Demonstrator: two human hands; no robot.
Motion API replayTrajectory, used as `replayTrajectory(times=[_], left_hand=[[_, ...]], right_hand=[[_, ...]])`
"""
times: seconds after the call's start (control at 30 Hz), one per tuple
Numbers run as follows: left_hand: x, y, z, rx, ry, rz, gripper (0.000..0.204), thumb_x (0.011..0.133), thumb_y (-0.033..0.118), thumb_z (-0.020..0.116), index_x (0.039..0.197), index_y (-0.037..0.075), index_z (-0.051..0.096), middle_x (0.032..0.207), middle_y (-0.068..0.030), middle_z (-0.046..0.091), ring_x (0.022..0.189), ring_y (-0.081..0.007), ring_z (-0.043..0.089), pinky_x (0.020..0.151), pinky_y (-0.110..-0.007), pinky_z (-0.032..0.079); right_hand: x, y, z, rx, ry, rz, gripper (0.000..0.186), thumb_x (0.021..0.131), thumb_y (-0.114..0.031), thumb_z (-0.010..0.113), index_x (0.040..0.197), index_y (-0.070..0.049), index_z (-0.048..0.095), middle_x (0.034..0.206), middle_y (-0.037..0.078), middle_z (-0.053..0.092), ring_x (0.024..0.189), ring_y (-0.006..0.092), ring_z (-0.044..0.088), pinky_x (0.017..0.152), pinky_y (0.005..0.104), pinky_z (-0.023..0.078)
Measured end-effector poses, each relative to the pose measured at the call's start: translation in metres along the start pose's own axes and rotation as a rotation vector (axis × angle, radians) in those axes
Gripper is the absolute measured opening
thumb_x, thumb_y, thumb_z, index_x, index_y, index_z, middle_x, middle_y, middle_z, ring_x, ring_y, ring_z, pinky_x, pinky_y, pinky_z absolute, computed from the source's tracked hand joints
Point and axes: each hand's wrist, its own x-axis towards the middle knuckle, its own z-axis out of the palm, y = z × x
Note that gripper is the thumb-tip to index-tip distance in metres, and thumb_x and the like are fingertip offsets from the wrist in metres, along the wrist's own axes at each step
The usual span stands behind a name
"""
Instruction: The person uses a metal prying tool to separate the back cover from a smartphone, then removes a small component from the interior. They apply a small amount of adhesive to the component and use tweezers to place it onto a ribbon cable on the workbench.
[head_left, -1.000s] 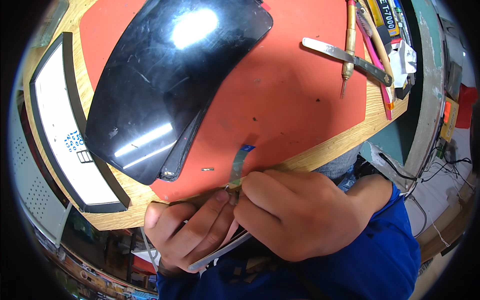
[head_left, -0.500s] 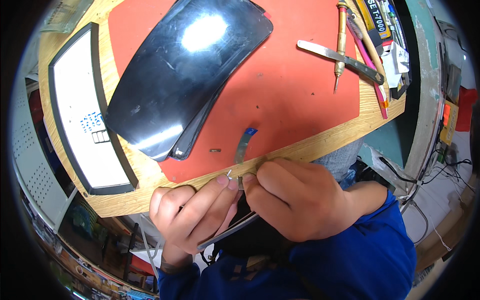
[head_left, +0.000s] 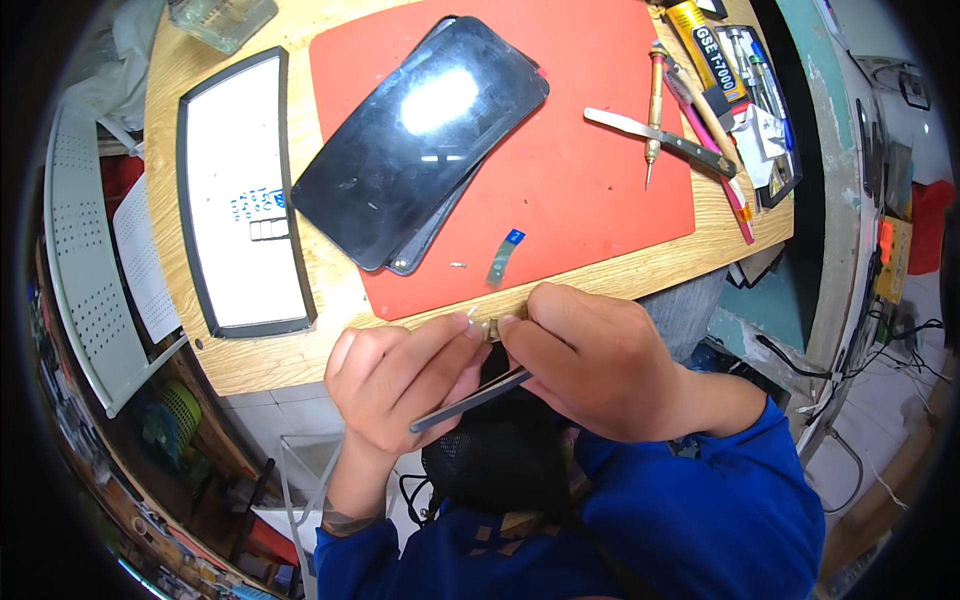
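Note:
Close to my body, past the table's front edge, both hands are closed around a thin dark-edged slab [head_left: 468,401], which looks like a phone seen edge-on. My left hand [head_left: 400,380] grips its left end, and my right hand [head_left: 610,365] covers the other end. The fingertips meet above it, at a small brass-coloured piece [head_left: 491,331]; a thin white sliver [head_left: 472,313] pokes up by the left fingertips. What each fingertip grips is partly hidden. On the red mat [head_left: 590,235] just beyond lie a translucent strip with a blue end [head_left: 502,262] and a tiny metallic bit [head_left: 458,265].
Two glossy black screen panels [head_left: 400,160] lie stacked on the mat. At left is a white board with a dark frame [head_left: 235,290]. To the right, a flat metal spatula [head_left: 690,150] crosses a brass screwdriver [head_left: 654,105], near brushes and a tool tray [head_left: 783,185].
The view has shifted, so the table appears smaller and more of my lap shows. My hands keep their closed grip at the slab, fingertips still together.

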Motion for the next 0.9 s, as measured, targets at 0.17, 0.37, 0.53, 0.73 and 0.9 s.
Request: replayTrajectory(times=[0.17,0.37,0.53,0.73,0.9], left_hand=[[0.003,0.002,-0.002,-0.110,0.020,-0.063,0.030,0.072,0.008,0.093,0.099,0.009,0.081,0.099,-0.0050,0.080,0.077,-0.0217,0.070,0.067,-0.033,0.048],[0.012,0.005,-0.001,-0.245,0.084,-0.096,0.031,0.075,0.007,0.091,0.105,0.007,0.081,0.096,-0.0057,0.078,0.075,-0.0211,0.070,0.065,-0.032,0.048],[0.020,0.007,-0.011,-0.414,0.015,-0.094,0.027,0.078,0.000,0.087,0.104,0.003,0.080,0.093,-0.0098,0.077,0.079,-0.0217,0.072,0.068,-0.031,0.054],[0.026,0.016,-0.009,-0.459,0.015,-0.160,0.017,0.078,0.001,0.086,0.092,0.003,0.076,0.086,-0.0086,0.072,0.066,-0.0212,0.067,0.058,-0.032,0.050],[0.028,0.017,-0.009,-0.444,-0.006,-0.161,0.013,0.083,-0.001,0.083,0.092,0.001,0.074,0.086,-0.0103,0.071,0.065,-0.0202,0.067,0.058,-0.030,0.051]], right_hand=[[-0.005,0.007,0.002,-0.091,0.083,-0.119,0.033,0.075,-0.004,0.079,0.107,0.000,0.071,0.081,0.007,0.049,0.069,0.0226,0.060,0.059,0.0351,0.049],[-0.006,0.009,-0.004,-0.070,0.222,-0.180,0.022,0.084,-0.007,0.075,0.106,-0.002,0.076,0.079,0.005,0.054,0.067,0.0190,0.060,0.058,0.0323,0.049],[-0.008,0.003,-0.008,0.019,0.278,-0.202,0.027,0.081,-0.005,0.079,0.108,-0.004,0.080,0.082,0.004,0.062,0.068,0.0193,0.065,0.058,0.0312,0.051],[-0.011,0.004,-0.009,0.197,0.279,-0.122,0.037,0.070,0.002,0.084,0.107,-0.004,0.080,0.083,0.005,0.063,0.070,0.0222,0.067,0.059,0.0344,0.053],[-0.019,0.012,-0.017,0.228,0.309,-0.043,0.038,0.068,0.008,0.082,0.104,-0.004,0.079,0.085,0.007,0.064,0.073,0.0241,0.069,0.062,0.0355,0.054]])
